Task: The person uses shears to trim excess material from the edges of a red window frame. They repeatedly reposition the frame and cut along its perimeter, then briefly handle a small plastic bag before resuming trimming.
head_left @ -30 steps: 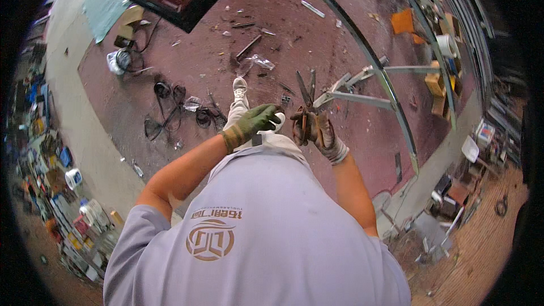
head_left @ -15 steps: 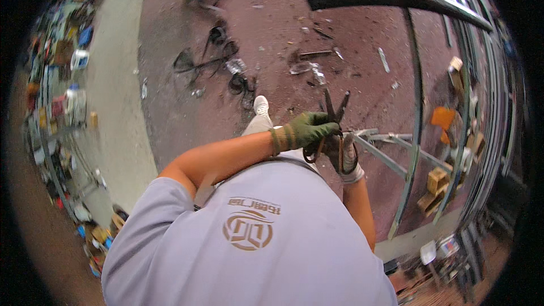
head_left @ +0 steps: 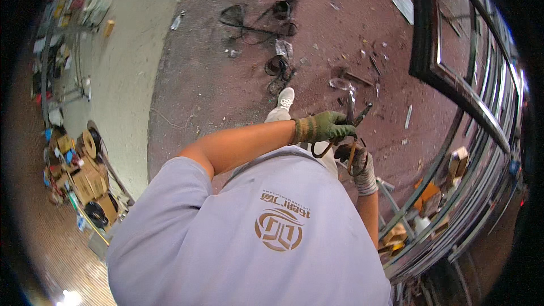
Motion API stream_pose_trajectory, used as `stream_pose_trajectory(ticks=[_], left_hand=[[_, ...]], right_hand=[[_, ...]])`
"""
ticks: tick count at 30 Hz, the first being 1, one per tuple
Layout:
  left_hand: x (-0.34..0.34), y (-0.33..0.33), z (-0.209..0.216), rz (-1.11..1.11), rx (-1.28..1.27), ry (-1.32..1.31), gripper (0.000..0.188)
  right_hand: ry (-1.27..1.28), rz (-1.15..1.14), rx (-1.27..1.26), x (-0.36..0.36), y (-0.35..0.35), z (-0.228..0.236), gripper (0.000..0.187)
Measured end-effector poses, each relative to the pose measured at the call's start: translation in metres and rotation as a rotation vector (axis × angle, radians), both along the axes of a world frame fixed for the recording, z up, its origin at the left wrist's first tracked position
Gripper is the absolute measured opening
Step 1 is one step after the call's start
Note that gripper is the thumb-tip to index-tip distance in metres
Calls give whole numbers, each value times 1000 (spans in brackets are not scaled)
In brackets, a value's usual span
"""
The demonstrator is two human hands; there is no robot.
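In front of my waist I hold a pair of large scissors (head_left: 362, 115) with dark blades spread apart, pointing away from me, and looped handles toward my body. My left hand (head_left: 327, 127), in a green knitted glove, is closed around the scissors near the pivot. At the handles, my right hand (head_left: 361, 165), in a dark-palmed glove with a pale cuff, is closed too. Its fingers are partly hidden behind a handle loop. No material shows between the blades.
Black cables (head_left: 276, 68) and scraps lie on the reddish floor ahead. A dark metal frame (head_left: 424, 39) stands at the right, beside long metal profiles (head_left: 481, 175). Cardboard boxes (head_left: 89, 184) and coiled rolls crowd the left; a wooden-looking strip (head_left: 358, 78) lies ahead.
My view has swung, so the floor and racks sit elsewhere in the picture. Both hands still hold the scissors, whose blades remain apart.
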State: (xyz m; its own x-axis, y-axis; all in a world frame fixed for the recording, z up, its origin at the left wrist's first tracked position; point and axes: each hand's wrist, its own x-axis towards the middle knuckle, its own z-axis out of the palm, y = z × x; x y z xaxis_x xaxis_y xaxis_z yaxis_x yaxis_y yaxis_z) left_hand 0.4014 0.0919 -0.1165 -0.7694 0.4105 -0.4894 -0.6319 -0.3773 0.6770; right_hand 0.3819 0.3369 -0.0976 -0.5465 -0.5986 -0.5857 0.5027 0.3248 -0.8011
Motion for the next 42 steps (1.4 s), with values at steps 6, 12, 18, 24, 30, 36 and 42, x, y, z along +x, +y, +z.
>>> stream_pose_trajectory(ticks=[6,12,18,24,30,36,42], left_hand=[[-11,-28,-3,114,-62,-84,27],[5,-46,10,312,-337,-153,33],[26,-76,43,535,-487,-101,27],[69,-129,37,897,-424,-87,21],[147,-226,-2,1119,-483,-179,33],[249,-349,-10,1210,-433,-220,34],[339,-452,27,1438,-477,-172,32]], right_hand=[[-62,-120,-84,-29,-39,-3,56],[-183,-195,217,-74,-25,-49,45],[-15,-113,399,-155,-31,-117,43],[141,43,380,-205,-110,-135,35],[191,216,221,-188,-250,-140,29],[311,417,493,-142,-383,-168,38],[473,632,662,-132,-480,-209,41]])
